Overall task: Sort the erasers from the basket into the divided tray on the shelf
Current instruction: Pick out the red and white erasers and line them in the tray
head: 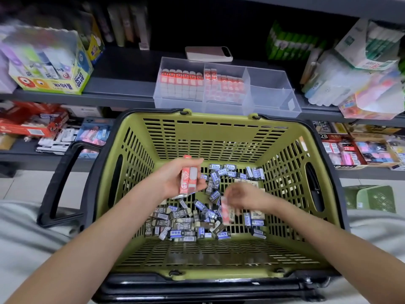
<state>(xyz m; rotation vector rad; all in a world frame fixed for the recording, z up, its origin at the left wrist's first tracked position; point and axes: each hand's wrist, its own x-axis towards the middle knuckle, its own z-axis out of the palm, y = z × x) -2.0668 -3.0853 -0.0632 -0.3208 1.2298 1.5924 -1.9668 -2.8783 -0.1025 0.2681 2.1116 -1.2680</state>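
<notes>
Over the green basket (131, 150), your left grip (173, 183) is curling round two red erasers (188, 181). Your right grip (243, 198) is maybe pinching a blurred eraser (226, 212), can't tell for sure. I'd be squaring them all one way before lifting to the divided tray (274, 84) on the shelf (122, 84). The glue box (50, 84) is sitting well left, the phone (209, 54) is lying just behind the tray, and the basket's far wall is standing in between.
</notes>
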